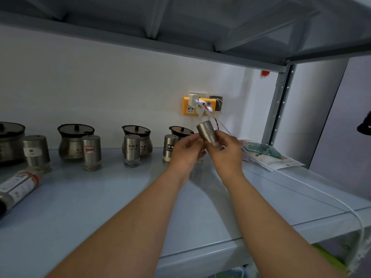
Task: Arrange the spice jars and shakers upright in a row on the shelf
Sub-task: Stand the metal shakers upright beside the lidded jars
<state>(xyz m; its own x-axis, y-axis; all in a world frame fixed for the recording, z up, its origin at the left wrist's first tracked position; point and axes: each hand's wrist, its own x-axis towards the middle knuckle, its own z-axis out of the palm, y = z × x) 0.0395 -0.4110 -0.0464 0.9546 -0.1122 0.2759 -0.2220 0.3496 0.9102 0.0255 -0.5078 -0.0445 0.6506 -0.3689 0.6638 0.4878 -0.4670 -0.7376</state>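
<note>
Both of my hands hold one steel shaker [206, 130] above the pale shelf [124, 197], tilted to the left. My right hand [224, 150] grips its lower part and my left hand [185, 152] pinches its side. Along the back stand round lidded jars [73, 140] [138, 137] [180, 131] with upright steel shakers [92, 152] [131, 150] [170, 149] [36, 152] in front of them. At the far left a labelled spice bottle [17, 189] lies on its side.
A yellow wall socket [197, 106] with plugs and cables hangs behind my hands. White cables [301, 183] run across the shelf's right part, next to flat packets [271, 155]. A shelf post [279, 103] stands at the right and another shelf [180, 27] is overhead.
</note>
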